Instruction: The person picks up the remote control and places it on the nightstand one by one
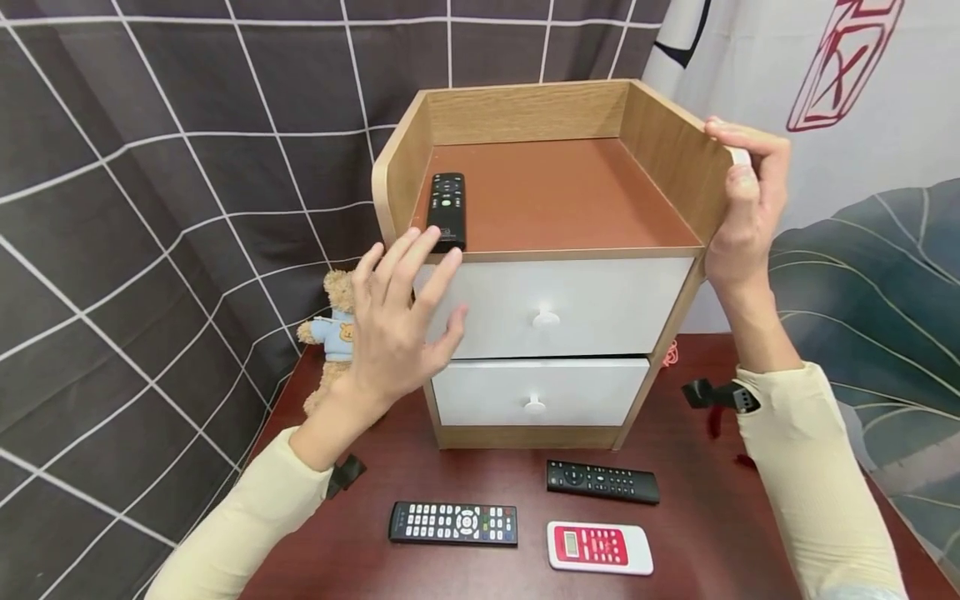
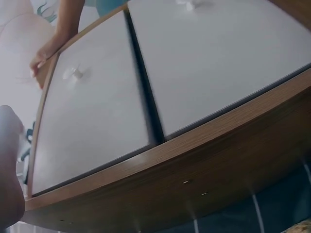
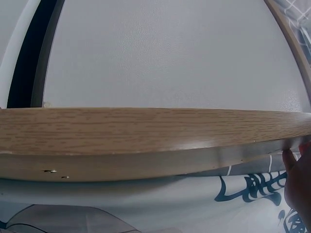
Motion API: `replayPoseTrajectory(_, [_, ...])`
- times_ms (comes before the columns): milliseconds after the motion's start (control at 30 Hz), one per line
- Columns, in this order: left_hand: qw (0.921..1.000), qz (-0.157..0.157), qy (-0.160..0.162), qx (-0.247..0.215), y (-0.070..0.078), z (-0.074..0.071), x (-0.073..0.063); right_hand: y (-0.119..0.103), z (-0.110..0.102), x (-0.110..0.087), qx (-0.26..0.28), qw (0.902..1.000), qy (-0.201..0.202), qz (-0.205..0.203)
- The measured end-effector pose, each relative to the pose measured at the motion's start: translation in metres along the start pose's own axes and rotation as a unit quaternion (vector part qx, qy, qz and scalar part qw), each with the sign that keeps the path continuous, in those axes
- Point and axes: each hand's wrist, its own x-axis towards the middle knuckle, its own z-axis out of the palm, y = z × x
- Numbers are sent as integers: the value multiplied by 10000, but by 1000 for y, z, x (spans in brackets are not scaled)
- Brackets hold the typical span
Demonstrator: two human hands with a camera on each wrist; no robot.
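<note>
A small wooden cabinet point(image 1: 525, 437) with two white drawers point(image 1: 480, 308) stands on the table. On its brown top, at the left front, lies a black remote control point(image 1: 447, 208). My left hand point(image 1: 397, 333) is raised before the cabinet's left front with fingers spread; its fingertips overlap the remote's near end in the head view, and nothing is in its grasp. My right hand point(image 1: 750, 200) grips the cabinet's right side panel point(image 1: 675, 162), fingers over the upper edge. In the right wrist view, part of this hand point(image 3: 297, 187) shows against the panel's outer side.
On the table point(image 1: 337, 542) before the cabinet lie a black remote with white buttons point(image 1: 453, 523), another black remote point(image 1: 602, 482) and a white-and-red remote point(image 1: 599, 547). A teddy bear point(image 1: 335, 333) sits left of the cabinet. Dark checked cloth point(image 1: 150, 250) hangs behind.
</note>
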Motion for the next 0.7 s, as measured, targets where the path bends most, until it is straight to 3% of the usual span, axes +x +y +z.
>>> replayPoseTrajectory(133, [9936,754,208,-812,2,5,-14,0,2,0,52,10000,23,11])
replayPoseTrajectory(267, [9737,1630,349,-1556,6,14,-32,-2,3,1,30,10000,76,-21])
replayPoseTrajectory(367, [9616,1916,231,-1950,14,22,-50,-3,4,1,21,9999,105,-30])
replayPoseTrajectory(467, [9524,1970,-166,-2319,25,31,-73,-3,3,1,-10,9999,113,-20])
replayPoseTrajectory(700, [9233,2021,-1557,-2871,51,51,-123,-2,1,0,-52,9999,99,-44])
